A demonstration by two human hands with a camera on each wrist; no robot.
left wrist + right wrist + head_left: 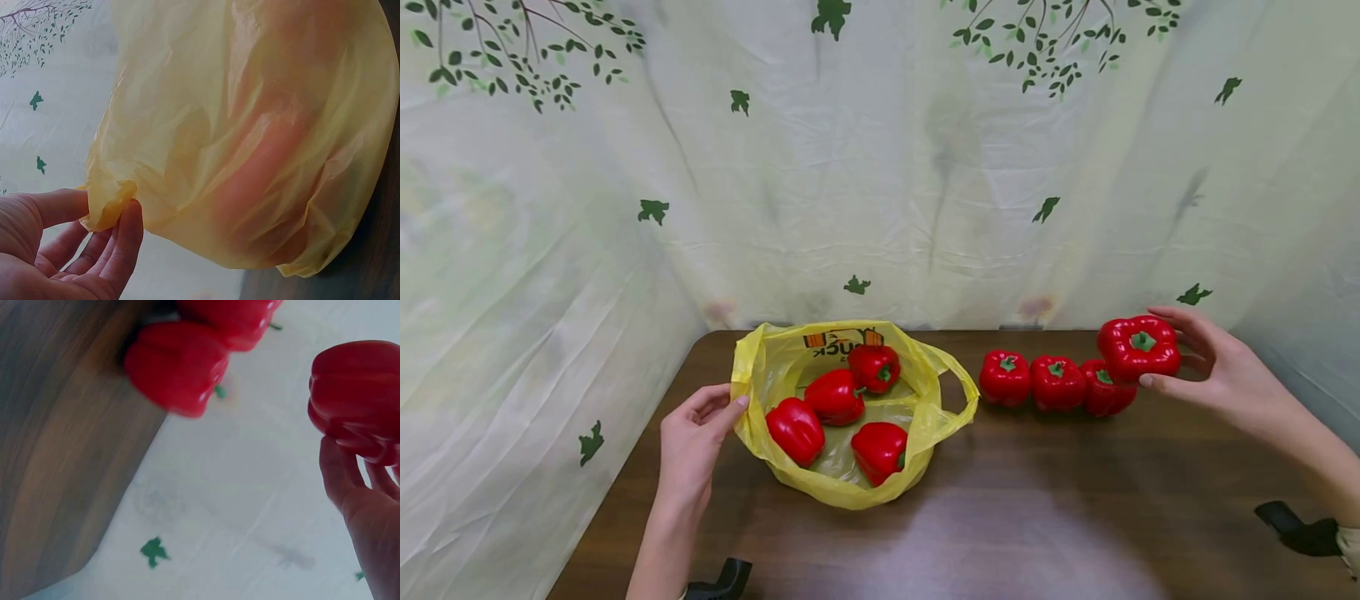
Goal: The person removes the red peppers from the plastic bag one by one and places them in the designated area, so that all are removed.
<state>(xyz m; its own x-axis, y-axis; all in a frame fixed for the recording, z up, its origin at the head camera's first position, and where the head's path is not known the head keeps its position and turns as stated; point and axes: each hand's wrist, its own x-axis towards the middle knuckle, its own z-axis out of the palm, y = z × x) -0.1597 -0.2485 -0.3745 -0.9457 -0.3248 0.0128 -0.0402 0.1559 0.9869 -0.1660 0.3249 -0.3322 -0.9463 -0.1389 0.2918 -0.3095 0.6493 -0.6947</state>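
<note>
Head view: at the left rim of the yellow bag, the left hand pinches the plastic between thumb and fingers. Within the bag, which stands open on the bench, lie four red peppers. Right of the bag, three more peppers form a row. Farthest right of the bag, the right hand grasps a raised pepper, thumb and fingers curled about its right side. This pepper is well apart from the bag's mouth, with the row between; its stem end faces the head camera, and the right hand is the nearer. Left wrist view: the bag's outer wall and pinched fold appear, its contents only a red blur. Right wrist view: a gap, masked by overlap in the head view, separates the raised pepper from two peppers of the row.
</note>
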